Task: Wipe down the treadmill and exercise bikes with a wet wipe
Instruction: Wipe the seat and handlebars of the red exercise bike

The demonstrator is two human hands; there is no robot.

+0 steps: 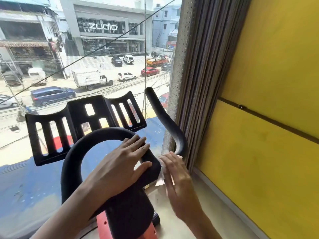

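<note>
I see an exercise bike's handlebar [76,152] straight ahead of me, a black padded loop that curves up from the stem [127,209] and back round to the middle. A slotted black tray [72,125] stands tilted behind the loop, and a separate right horn [160,114] of the bar rises towards the window [69,66].

My left hand [120,166] lies flat on the right side of the loop, fingers [136,144] spread and straight across the top of the padding, the thumb [143,167] pressed along the near edge. It is not closed round anything; it simply rests open on the bar.

My right hand [174,175] is just beside it, on the bend where the loop meets the horn. It is blurred. The fingers are extended and fairly flat, and under them I make out a white wipe [160,181], its crumpled edge showing at the fingertips and again below the palm side. The hand presses the wipe against the bar rather than clenching it; how firmly the fingers pinch it I cannot tell.

The wipe touches the bar at that right-hand bend, close to the left thumb.

Below the stem a strip of red frame [103,223] shows. To the right hang grey blinds [198,83], bunched together, and beyond them a yellow wall [276,83]. A pale sill [198,204] runs along under the wall. Through the glass lies a street with parked cars [51,94] and a shopfront [103,28] marked "zudio".
</note>
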